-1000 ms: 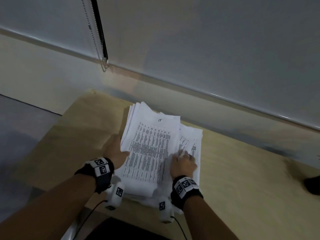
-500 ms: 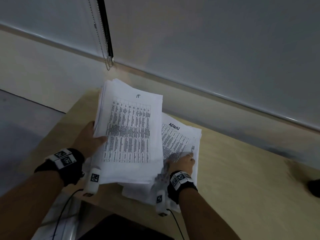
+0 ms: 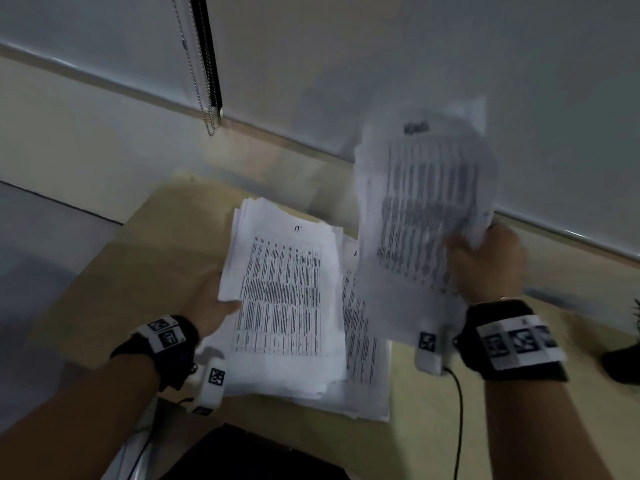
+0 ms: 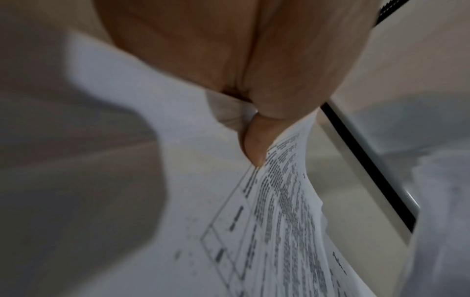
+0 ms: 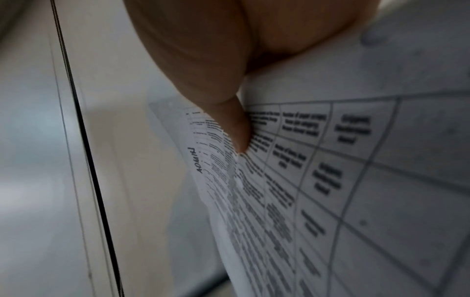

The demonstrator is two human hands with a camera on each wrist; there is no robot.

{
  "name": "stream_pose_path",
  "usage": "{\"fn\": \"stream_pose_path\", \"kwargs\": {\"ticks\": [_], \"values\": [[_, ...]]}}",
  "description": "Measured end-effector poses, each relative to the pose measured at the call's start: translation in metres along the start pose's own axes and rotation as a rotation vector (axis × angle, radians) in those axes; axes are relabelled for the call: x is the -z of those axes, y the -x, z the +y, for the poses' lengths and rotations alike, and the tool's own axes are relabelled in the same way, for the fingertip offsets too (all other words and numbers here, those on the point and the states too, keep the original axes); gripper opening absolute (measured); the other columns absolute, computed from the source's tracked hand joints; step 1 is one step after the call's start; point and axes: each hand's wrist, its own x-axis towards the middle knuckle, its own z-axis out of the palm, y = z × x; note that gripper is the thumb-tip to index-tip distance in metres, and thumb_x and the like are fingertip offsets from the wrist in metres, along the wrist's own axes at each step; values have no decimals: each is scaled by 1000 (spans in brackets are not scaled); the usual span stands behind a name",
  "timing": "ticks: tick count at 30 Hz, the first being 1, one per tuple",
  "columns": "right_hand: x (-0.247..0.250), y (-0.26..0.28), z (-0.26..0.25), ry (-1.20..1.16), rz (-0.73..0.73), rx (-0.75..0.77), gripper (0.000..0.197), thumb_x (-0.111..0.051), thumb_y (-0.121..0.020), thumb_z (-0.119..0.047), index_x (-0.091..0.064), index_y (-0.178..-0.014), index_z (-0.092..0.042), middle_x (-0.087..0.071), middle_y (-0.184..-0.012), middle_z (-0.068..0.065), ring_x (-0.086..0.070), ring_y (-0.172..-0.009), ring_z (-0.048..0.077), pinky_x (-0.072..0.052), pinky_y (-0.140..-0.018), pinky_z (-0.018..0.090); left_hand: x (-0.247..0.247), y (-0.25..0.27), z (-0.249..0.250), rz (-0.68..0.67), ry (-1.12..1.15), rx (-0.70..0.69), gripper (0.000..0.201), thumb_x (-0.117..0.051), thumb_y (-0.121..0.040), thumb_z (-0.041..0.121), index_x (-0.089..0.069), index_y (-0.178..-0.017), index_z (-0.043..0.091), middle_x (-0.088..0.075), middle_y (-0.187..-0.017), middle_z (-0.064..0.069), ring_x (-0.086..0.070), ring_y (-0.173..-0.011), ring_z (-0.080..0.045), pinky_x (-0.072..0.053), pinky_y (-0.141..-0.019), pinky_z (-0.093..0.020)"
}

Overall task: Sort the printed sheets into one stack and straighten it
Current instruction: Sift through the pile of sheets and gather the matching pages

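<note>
The left hand [image 3: 207, 303] grips the left edge of a thick bundle of printed sheets headed "IT" [image 3: 287, 296], thumb on top, fingers hidden beneath, held just above the wooden table [image 3: 104, 289]. More printed sheets [image 3: 363, 368] lie on the table under and to the right of that bundle. The right hand [image 3: 485, 268] pinches a second, blurred batch of sheets headed "ADMIN" [image 3: 422, 209] at its right edge, thumb pressed on the print, raised clear of the table before the window blind [image 3: 381, 64].
</note>
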Motion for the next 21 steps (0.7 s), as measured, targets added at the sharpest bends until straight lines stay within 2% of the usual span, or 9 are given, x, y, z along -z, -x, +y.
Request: {"fn": "stream_pose_path", "kwargs": {"ticks": [3,5,6,8,11,13,16,18,21], "values": [[23,-12,-17,-130,41,57,26,-74,-79,-21,-69,-94,-1,-67,-82,11,-67,-78,23,-43,-54,19,-15,1,2,-2,-2,15,50,-68,-86,4,-53,-132,21,-67,-123,-1,-64,-108,-22,-48,-100,-50],[16,-11,-21,-201,-21,31,27,-77,-79,-19,-72,-99,-3,-62,-80,3,-59,-77,10,-36,-46,11,-22,2,7,1,11,24,48,-65,-86,-1,-55,-129,18,-68,-119,-2,-64,-106,-23,-49,-98,-46],[3,-8,-20,-199,-72,3,28,-77,-79,-20,-72,-101,-3,-61,-80,2,-57,-77,9,-37,-51,13,-25,2,10,-2,20,32,46,-64,-86,-3,-56,-127,17,-67,-117,-2,-64,-105,-23,-49,-97,-44],[-34,2,-9,-227,-215,-67,28,-78,-79,-17,-73,-102,-2,-68,-87,2,-62,-81,11,-40,-62,22,-25,2,11,-26,35,48,46,-65,-82,-3,-59,-123,16,-68,-115,-1,-65,-102,-21,-50,-94,-41],[-105,21,21,-208,-397,-184,29,-74,-79,-12,-69,-106,-5,-72,-93,9,-71,-88,25,-47,-63,23,-22,-1,12,-25,97,95,41,-62,-79,4,-62,-119,15,-67,-117,-6,-63,-97,-21,-52,-86,-35],[-140,37,36,-142,-493,-271,47,-67,-86,-14,-56,-131,-10,-68,-117,12,-67,-104,30,-52,-76,28,-23,1,20,24,157,123,23,-55,-91,3,-66,-108,14,-67,-110,-10,-62,-92,-23,-51,-80,-33],[-171,60,43,46,-591,-313,69,-56,-92,-7,-24,-153,-8,-52,-140,17,-54,-125,33,-49,-99,35,-33,-3,25,6,213,138,34,-54,-98,24,-58,-131,15,-60,-130,-3,-58,-115,-24,-44,-104,-41],[-185,72,38,59,-610,-278,68,-56,-90,-5,-27,-151,-6,-54,-137,17,-54,-125,32,-49,-102,39,-39,-6,22,2,108,74,38,-59,-96,28,-57,-132,19,-61,-127,3,-60,-110,-18,-50,-92,-33],[-197,83,36,1,-619,-209,53,-55,-92,-15,-42,-143,-6,-57,-133,15,-55,-123,32,-47,-103,38,-41,-12,17,78,-150,28,41,-69,-85,16,-55,-124,19,-66,-115,-2,-65,-96,-20,-54,-69,-28]]}}
